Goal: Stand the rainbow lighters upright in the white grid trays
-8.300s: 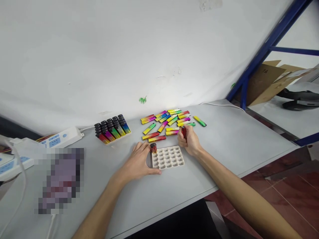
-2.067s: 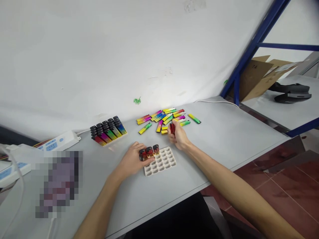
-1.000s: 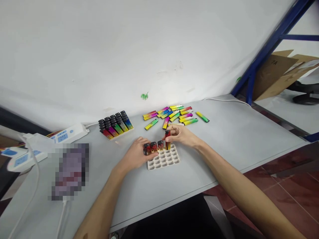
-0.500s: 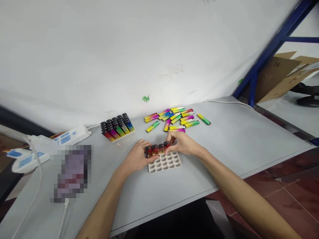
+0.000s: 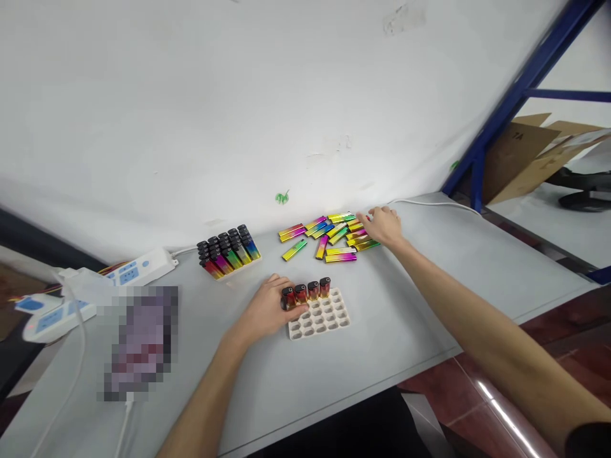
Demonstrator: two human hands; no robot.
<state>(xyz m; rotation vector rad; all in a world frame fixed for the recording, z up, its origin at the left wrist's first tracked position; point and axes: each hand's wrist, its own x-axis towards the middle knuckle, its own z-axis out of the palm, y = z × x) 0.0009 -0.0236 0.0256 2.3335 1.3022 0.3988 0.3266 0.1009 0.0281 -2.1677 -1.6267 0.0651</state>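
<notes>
My left hand (image 5: 272,306) is closed around the left end of a row of upright red lighters (image 5: 300,294) with black tops, its thumb in front and its fingers behind. These lighters stand in the back row of a pale tray (image 5: 319,329) with oval holes. My right hand (image 5: 386,226) is at the right end of the loose lighters (image 5: 340,251), its thumb stretched out and apart from the curled fingers. A red lighter end shows beside that thumb. No grip on a lighter can be made out there, and the hand hides part of the pile.
A second tray of upright lighters (image 5: 229,252) stands at the back left. Power strips (image 5: 138,270) and a blurred-out object (image 5: 143,340) with a white cable lie on the left. Behind the table rises a white wall (image 5: 214,127); a blue frame (image 5: 506,114) and cardboard boxes (image 5: 520,152) are at right.
My right hand has left the red lighters in the tray and moved back and right to the loose lighters. My left hand stays at the row. The view has shifted slightly.
</notes>
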